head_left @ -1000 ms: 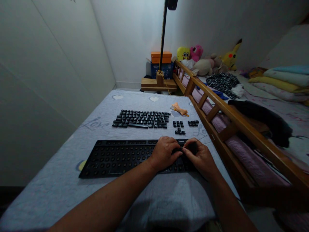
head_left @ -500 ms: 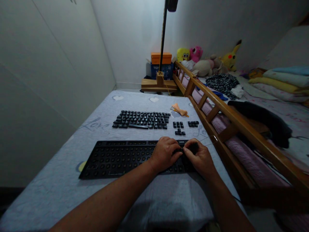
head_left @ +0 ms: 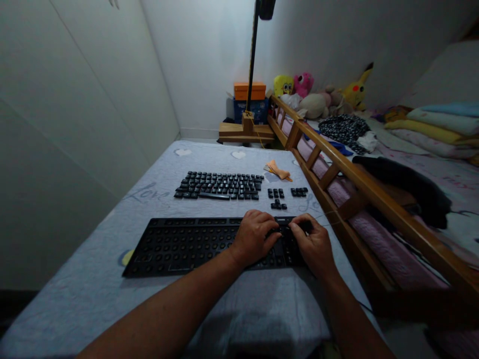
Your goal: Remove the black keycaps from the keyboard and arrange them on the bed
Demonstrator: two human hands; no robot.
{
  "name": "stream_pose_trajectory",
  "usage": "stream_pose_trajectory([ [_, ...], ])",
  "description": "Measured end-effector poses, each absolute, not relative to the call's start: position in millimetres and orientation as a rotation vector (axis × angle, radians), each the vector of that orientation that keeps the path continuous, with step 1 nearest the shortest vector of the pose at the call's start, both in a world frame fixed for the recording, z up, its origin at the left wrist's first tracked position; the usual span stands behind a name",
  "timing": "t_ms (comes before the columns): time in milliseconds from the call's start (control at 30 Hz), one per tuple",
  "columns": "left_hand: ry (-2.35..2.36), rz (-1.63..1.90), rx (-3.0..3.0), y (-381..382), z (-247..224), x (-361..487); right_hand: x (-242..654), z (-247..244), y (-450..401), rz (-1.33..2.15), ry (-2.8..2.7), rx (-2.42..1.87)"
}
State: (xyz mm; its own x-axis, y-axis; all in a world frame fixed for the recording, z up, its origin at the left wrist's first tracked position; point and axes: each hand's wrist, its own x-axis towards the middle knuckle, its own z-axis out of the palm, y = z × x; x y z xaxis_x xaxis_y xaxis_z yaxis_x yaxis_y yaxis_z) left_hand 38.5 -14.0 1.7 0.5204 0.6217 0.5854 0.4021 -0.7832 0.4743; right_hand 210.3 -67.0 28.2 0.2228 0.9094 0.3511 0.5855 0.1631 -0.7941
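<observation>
A black keyboard (head_left: 187, 244) with its keys bare of caps lies lengthwise before me. My left hand (head_left: 256, 239) rests over its right-hand part, fingers curled and thumb bent in toward the index finger; whatever is between them is too dark to make out. Over the number pad end is my right hand (head_left: 314, 244), its thumb and index fingertip brought together at the pad's upper left. Anything in that pinch is too small to name. Beyond the keyboard, loose black keycaps (head_left: 220, 185) are laid out in keyboard order, with smaller groups of keycaps (head_left: 276, 193) to their right.
An orange cloth-like item (head_left: 279, 170) lies behind the keycaps on the pale patterned cover (head_left: 209, 157). A wooden bed rail (head_left: 337, 159) runs along the right side. At the far end stand a wooden base with a pole (head_left: 247, 124) and an orange box (head_left: 250, 90).
My right hand has shifted slightly right and away from the left hand, widening the gap between their fingertips. The left hand has barely moved.
</observation>
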Motion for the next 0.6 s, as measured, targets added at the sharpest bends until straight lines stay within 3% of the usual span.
stream_pose_trajectory([
  [600, 0.881, 1.202, 2.397, -15.1, 5.6, 37.9, 220.2, 39.4, -61.7, 0.608, -1.836, -1.415],
])
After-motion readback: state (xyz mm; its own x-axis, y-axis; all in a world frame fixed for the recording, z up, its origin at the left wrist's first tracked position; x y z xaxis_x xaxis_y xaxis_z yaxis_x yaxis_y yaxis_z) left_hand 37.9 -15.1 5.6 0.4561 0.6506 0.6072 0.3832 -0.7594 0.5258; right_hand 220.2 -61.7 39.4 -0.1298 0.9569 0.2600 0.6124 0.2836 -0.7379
